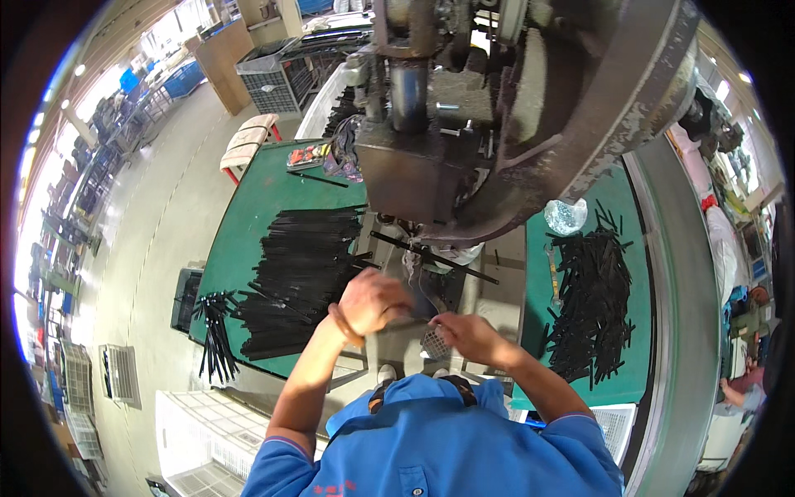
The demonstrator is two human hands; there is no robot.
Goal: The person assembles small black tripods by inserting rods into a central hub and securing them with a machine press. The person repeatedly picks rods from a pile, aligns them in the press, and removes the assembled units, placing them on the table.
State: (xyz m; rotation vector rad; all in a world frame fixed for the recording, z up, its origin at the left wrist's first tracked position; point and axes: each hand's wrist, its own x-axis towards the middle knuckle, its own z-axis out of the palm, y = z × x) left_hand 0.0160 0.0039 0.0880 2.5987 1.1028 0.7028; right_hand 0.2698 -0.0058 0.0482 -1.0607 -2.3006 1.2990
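My left hand (374,301), with a brown bracelet at the wrist, is in front of the press over the near edge of the work area. Its fingers are curled but smeared by motion, so what they hold, if anything, is unclear. My right hand (469,338) is closed, its fingers pinching the end of a thin dark strip (404,325) that stretches blurred toward the left hand. Beyond both hands, a long black bar (435,257) lies slantwise beneath the press head (411,178). A large pile of black bars (302,269) lies on the green table left of my left hand.
More black pieces are heaped (590,302) on the right green tabletop (530,364), beside a wrench (553,277) and a clear plastic bundle (566,216). A bunch of black strips (217,335) overhangs the left table edge. White crates (207,431) stand at lower left.
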